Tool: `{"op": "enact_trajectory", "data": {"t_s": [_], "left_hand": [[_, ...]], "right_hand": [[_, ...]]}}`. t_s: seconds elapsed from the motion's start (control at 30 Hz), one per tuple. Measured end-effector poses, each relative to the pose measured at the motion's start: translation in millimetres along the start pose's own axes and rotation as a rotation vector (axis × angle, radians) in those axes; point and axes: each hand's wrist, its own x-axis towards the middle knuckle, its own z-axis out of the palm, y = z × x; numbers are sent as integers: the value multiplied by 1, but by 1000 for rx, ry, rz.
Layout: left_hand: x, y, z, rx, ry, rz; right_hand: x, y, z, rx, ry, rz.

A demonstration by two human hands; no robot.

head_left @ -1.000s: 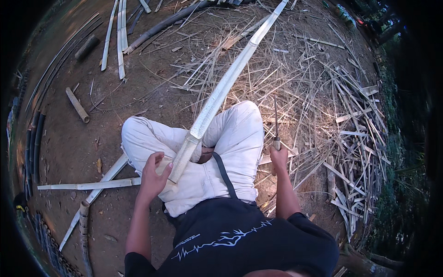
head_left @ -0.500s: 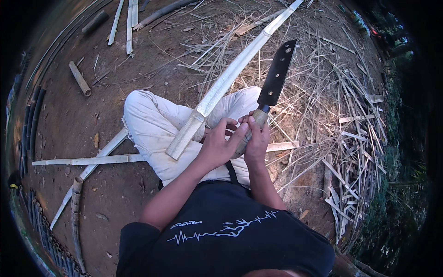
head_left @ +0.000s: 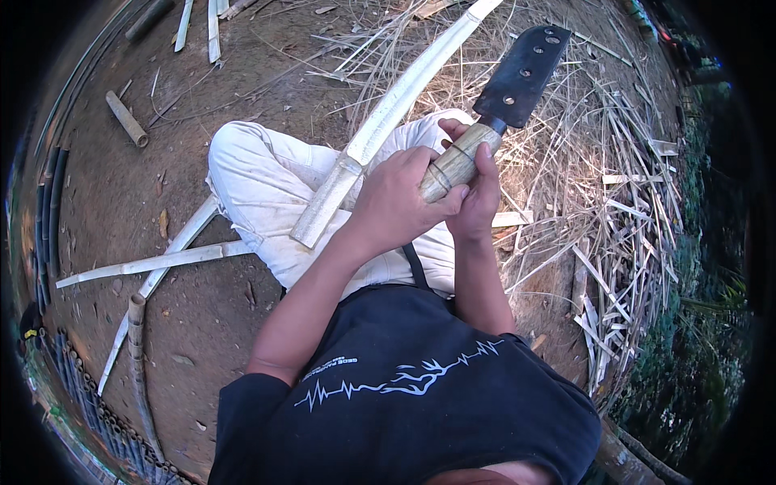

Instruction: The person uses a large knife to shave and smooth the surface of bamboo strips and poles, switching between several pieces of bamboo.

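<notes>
A broad knife [head_left: 521, 77] with a dark, holed blade and a thick wooden handle is held over my lap, its blade pointing up and to the right. The fingers of my left hand [head_left: 400, 202] are closed round the butt end of the handle. My right hand [head_left: 477, 198] grips the same handle from the right, its thumb lying along it near the blade. A long split bamboo strip [head_left: 388, 121] lies across my crossed legs, its wider near end on my lap. Neither hand touches the strip.
Thin bamboo shavings [head_left: 558, 153] cover the ground ahead and to the right, with a heap of split offcuts [head_left: 622, 283] beyond. More strips [head_left: 153, 265] lie crossed at my left, near a bamboo pole [head_left: 136, 356]. A short bamboo piece [head_left: 127, 119] lies farther off.
Both hands have lifted the knife up and to the right, and its blade leans farther right. More of the banded handle now shows. The bamboo strip stays on my lap.
</notes>
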Motion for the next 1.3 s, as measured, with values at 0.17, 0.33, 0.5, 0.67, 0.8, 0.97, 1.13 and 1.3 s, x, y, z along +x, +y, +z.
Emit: {"op": "enact_trajectory", "data": {"t_s": [0.17,0.33,0.5,0.67,0.8,0.97,1.13,1.3], "left_hand": [[-13,1,6,159,162,135],[-28,-9,13,151,246,193],[-33,-12,22,66,179,120],[-35,-19,24,-67,101,89],[-30,-15,18,-159,86,83],[-36,-32,21,-205,43,134],[-48,-37,21,-167,66,155],[-51,-30,12,3,68,147]], "right_hand": [[0,-2,7,85,33,7],[-5,-5,20,369,90,78],[-7,0,13,238,153,50],[-13,-4,13,199,118,30],[-12,-7,26,148,160,11],[-18,-6,21,103,231,11],[-23,-7,24,173,223,108],[-14,-10,17,126,134,96]]}}
